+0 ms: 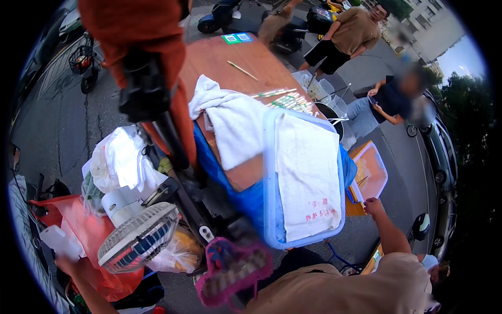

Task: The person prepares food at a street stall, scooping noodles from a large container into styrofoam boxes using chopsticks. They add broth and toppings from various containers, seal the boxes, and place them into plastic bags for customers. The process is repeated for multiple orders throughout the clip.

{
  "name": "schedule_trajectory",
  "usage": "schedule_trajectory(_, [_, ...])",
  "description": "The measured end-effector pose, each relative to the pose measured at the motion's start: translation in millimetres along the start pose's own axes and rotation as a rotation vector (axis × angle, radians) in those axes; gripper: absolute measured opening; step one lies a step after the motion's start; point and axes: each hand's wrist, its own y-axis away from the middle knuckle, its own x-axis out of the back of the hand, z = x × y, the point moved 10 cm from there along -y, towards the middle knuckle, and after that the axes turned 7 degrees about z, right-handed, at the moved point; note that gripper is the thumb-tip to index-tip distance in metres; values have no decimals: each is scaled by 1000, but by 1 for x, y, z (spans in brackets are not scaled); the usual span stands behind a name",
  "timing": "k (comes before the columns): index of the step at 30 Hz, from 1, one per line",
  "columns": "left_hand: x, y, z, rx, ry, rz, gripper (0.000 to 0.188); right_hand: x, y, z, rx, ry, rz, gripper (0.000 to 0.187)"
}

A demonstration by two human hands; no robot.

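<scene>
Out at the lower left, my left hand (65, 266) is closed on a whitish translucent plastic piece (60, 240), blurred, maybe a small box or bag. It is beside an open red plastic bag (86, 222). On the other side, my right hand (372, 205) has its fingers pinched together at the near edge of a clear plastic tub (383, 171) with yellowish-orange contents. What those fingers hold, if anything, is too small to make out. Between my hands, a white towel (308, 172) lies over a clear-blue plastic bin (269, 209).
Another white towel (235, 120) lies on the brown tabletop (209, 57) with several wrapped sticks (293, 102). A small fan (138, 235), white bags (117, 159) and a dark pole (172, 138) stand left. People (351, 31), a pot (330, 112) and parked cars (439, 152) are beyond.
</scene>
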Motion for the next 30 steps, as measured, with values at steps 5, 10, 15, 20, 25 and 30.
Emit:
schedule_trajectory(5, [174,52,101,-180,162,14,58,-11,-117,73,-25,-232,57,32])
schedule_trajectory(10, [309,273,259,-224,422,-52,51,-16,-279,137,94,52,256,46])
schedule_trajectory(15, [437,512,452,-236,685,-320,50,-99,-331,134,107,154,194,71])
schedule_trajectory(20, [423,781,604,-164,894,-993,54,-161,-399,97,440,36,-125,34])
schedule_trajectory(25, [369,1102,683,-60,534,-1618,54,-120,-417,139,355,-205,-331,25])
schedule_trajectory(30, [351,1197,679,-27,360,-1946,53,6,-412,162,44,-424,10,21])
